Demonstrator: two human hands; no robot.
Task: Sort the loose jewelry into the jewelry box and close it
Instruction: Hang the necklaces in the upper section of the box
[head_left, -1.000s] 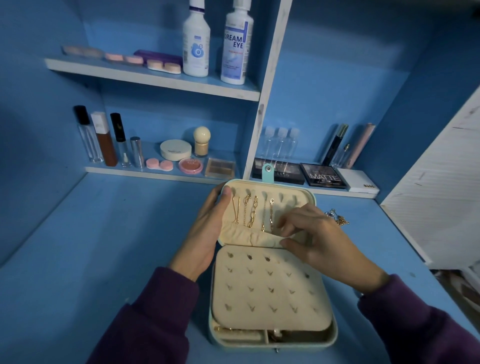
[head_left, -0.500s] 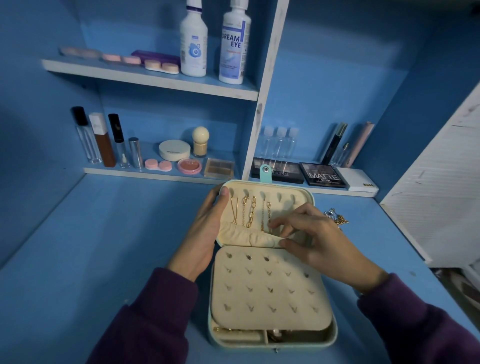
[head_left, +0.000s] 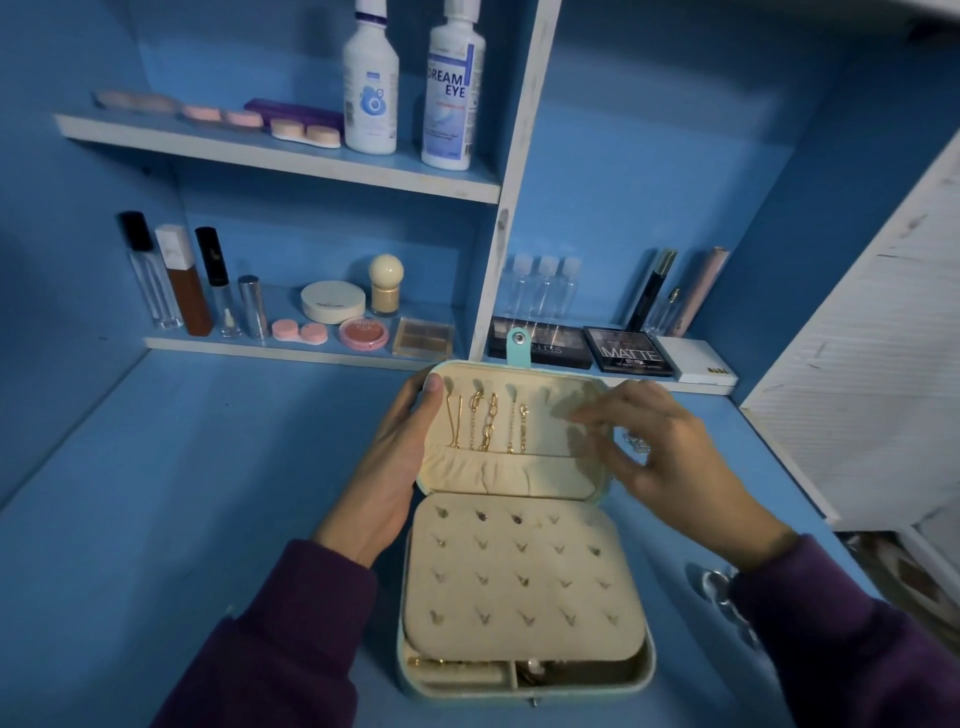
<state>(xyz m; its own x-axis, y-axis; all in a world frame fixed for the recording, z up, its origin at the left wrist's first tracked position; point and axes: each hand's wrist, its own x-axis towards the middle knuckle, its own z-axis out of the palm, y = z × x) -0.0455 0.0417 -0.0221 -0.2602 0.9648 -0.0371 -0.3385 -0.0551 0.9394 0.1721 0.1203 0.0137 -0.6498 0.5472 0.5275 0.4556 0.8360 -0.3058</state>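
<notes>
Desk (head_left: 182, 519) left of the jewelry box (head_left: 498, 592) gives passage; right side crowded (right hand (head_left: 670, 457), loose jewelry (head_left: 638, 442)); palettes (head_left: 628, 353) behind.

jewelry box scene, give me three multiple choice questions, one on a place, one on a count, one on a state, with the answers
1. Where do the gold chains hang?
A. in the left part of the lid
B. on the lower shelf
C. on the blue tabletop

2. How many white bottles stand on the upper shelf?
A. one
B. two
C. four

3. What state is the jewelry box in?
A. closed and snapped
B. open, lid raised
C. upside down

Answers:
1 A, the chains hang against the lid's cream lining, near the left hand that grips its edge.
2 B, two white bottles stand side by side there.
3 B, the lid stands up and the earring panel shows.
</notes>
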